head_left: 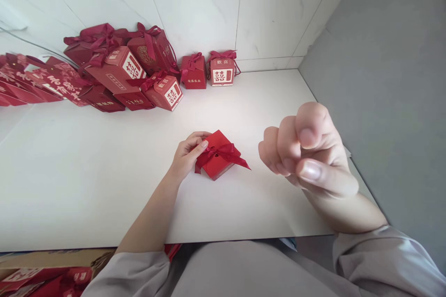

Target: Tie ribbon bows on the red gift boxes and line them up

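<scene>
A small red gift box (219, 167) with a dark red ribbon bow (226, 149) tied on top rests on the white table. My left hand (188, 153) grips its left side, the thumb on the upper face by the bow and the fingers around the far side. One ribbon tail points right, past the box's corner. Raised close to the camera, right of the box and apart from it, my right hand (306, 153) is closed with curled fingers and the thumb below them. Nothing shows in it.
Several red ribboned boxes (116, 72) are piled at the back left of the white table (104, 158). Two small boxes (222, 72) stand against the marbled wall. Red paper bags (52, 79) lie far left. Below the front edge, a cardboard carton (62, 258) contains red packaging.
</scene>
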A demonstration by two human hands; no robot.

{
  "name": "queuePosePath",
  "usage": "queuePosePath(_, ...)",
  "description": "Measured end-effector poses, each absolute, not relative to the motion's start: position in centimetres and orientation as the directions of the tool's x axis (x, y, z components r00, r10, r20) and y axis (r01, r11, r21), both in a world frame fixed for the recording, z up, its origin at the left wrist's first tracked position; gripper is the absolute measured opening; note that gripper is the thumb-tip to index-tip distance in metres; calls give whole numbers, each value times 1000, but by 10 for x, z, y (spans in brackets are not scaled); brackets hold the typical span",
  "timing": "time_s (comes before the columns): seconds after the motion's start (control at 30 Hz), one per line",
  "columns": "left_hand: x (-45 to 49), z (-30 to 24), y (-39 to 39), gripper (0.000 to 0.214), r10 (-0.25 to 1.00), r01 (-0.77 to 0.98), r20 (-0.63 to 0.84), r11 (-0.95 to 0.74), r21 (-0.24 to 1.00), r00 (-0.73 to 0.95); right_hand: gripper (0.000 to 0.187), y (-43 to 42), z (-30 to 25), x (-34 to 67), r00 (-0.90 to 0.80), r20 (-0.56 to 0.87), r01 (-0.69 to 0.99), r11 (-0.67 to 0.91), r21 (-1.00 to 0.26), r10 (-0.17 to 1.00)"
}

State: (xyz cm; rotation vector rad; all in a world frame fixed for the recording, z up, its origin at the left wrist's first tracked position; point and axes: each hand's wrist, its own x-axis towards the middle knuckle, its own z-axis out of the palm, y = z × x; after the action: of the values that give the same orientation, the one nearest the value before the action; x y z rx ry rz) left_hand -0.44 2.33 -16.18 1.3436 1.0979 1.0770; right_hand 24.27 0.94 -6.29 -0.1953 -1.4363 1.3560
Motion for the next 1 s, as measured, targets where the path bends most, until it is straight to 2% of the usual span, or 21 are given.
queuePosePath(0.07,-4,-161,23,42,985,49,25,-34,998,172,16,9,-65,243,-376,550,-499,338,-798,746)
queuePosePath(0.23,-4,-160,23,44,986,50,22,-31,998,168,2,8,-68,245,-348,541,-411,394,-822,766)
queuePosePath(0.47,-3,-162,24,47,986,-9,15,-14,1000,167,9,38,-97,234,-369,568,-16,606,-796,736)
queuePosePath(0.6,-3,-162,24,52,986,-2,17,-17,1000,163,17,58,-118,226,-503,411,102,525,-845,760)
queuePosePath(0.7,-4,-162,23,51,984,11,25,-28,1000,177,12,62,-119,227,-610,205,207,404,-891,765)
queuePosePath(0.77,-5,-162,22,52,983,11,24,-27,1000,183,17,63,-116,230,-666,85,255,334,-907,741)
queuePosePath(0.83,-6,-162,22,49,982,21,40,-45,999,185,22,64,-114,233,-709,28,279,316,-907,704)
queuePosePath(1.0,-7,-160,20,39,979,80,77,-93,992,187,18,66,-111,239,-796,-19,294,358,-887,605)
